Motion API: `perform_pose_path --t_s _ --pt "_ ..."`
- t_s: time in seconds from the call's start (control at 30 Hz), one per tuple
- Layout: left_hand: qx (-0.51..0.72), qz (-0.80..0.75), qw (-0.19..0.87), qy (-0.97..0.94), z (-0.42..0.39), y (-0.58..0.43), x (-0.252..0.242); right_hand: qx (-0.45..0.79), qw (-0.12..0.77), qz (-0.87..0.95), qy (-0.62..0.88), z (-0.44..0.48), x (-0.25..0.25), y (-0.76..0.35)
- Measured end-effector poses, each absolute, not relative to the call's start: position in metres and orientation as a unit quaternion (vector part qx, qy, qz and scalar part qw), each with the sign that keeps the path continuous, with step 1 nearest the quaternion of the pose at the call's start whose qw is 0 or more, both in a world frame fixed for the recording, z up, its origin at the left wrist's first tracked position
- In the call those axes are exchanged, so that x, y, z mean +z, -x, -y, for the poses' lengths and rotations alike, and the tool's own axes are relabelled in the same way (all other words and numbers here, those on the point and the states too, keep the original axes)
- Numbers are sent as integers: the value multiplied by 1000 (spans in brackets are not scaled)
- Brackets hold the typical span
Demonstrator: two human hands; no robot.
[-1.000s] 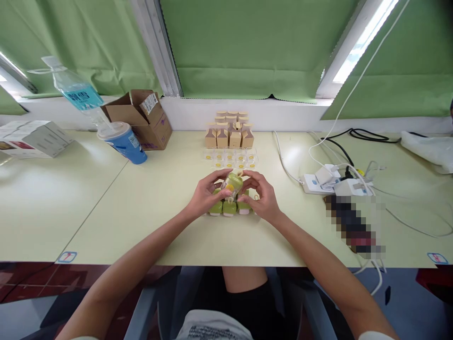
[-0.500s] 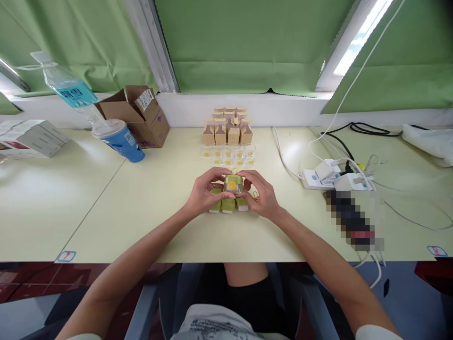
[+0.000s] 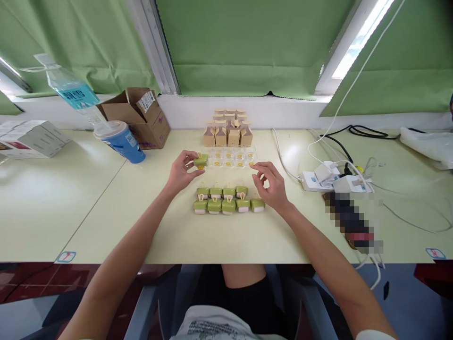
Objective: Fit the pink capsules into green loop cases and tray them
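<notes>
My left hand pinches a small green-lidded case with a yellow sticker, at the left end of the clear containers. My right hand is over the table at the right of those containers, fingers curled and apart, with nothing seen between them. Between and below the hands stand two rows of green-lidded cases with cream loops on top and pale lower parts. Several small open cardboard boxes stand in rows behind the clear containers.
A blue cup, a tilted bottle and an open carton stand at the back left, beside white boxes. A power strip with cables and a blurred dark object lie at the right.
My left hand has carried the green-lidded case left and back. My right hand has let go and moved right. The two rows of green-lidded cases are now uncovered.
</notes>
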State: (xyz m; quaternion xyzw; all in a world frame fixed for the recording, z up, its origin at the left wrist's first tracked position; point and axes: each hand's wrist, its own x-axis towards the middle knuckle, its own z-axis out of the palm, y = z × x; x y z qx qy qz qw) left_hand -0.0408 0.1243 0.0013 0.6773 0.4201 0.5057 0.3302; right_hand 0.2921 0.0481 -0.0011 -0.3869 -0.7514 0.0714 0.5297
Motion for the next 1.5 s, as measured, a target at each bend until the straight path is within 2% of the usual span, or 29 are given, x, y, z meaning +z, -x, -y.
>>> perform_pose_path --t_s 0.1,0.23,0.5,0.7,1.03,1.23,1.37,1.5 --pt "483 -484 332 -650 -142 62 -18 73 538 737 402 -58 -8 -301" --pt "471 -492 348 -644 -149 64 -32 75 531 733 418 -65 -14 -305" --pt "477 -481 265 -686 -160 38 -39 103 523 723 439 -72 -17 -310" --pt "463 -488 263 -692 -167 38 -46 146 497 722 458 -73 -19 -313" --pt "434 -509 262 -696 -173 37 -42 175 471 724 473 -73 -20 -311" --pt "431 -508 229 -710 -202 61 -17 209 450 712 497 -72 -14 -316" --pt "321 -504 197 -777 -228 68 4 280 361 746 484 -76 13 -317" --pt "221 -497 179 -820 -237 66 10 333 100 811 471 -93 63 -305"
